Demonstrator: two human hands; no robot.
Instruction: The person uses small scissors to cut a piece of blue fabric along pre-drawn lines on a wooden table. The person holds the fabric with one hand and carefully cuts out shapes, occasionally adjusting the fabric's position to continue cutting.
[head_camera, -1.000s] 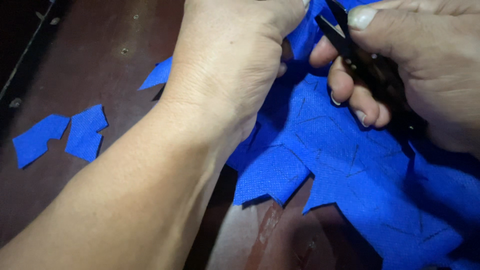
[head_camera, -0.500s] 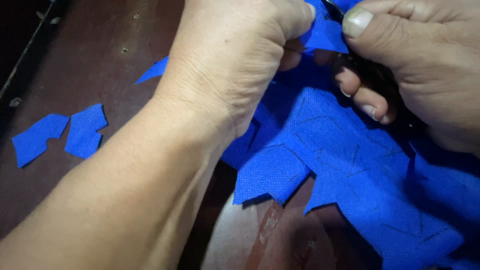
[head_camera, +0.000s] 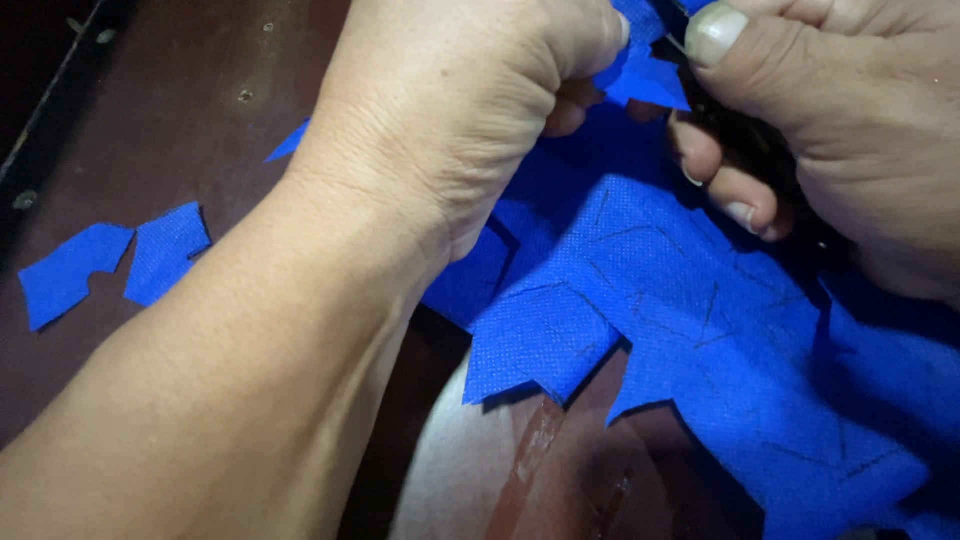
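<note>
While the left hand pinches the blue non-woven fabric sheet taut above the dark brown desk, the right hand grips dark scissors; cutting should follow the pencilled lines, away from the fingers.

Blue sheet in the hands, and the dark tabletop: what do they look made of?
Blue sheet: likely non-woven fabric, matte; a dimpled grid texture shows, with clean cut edges and dark marked lines. Tabletop: dark brown, smooth, slightly glossy, with small screw heads; possibly coated wood or laminate, unclear.
</note>
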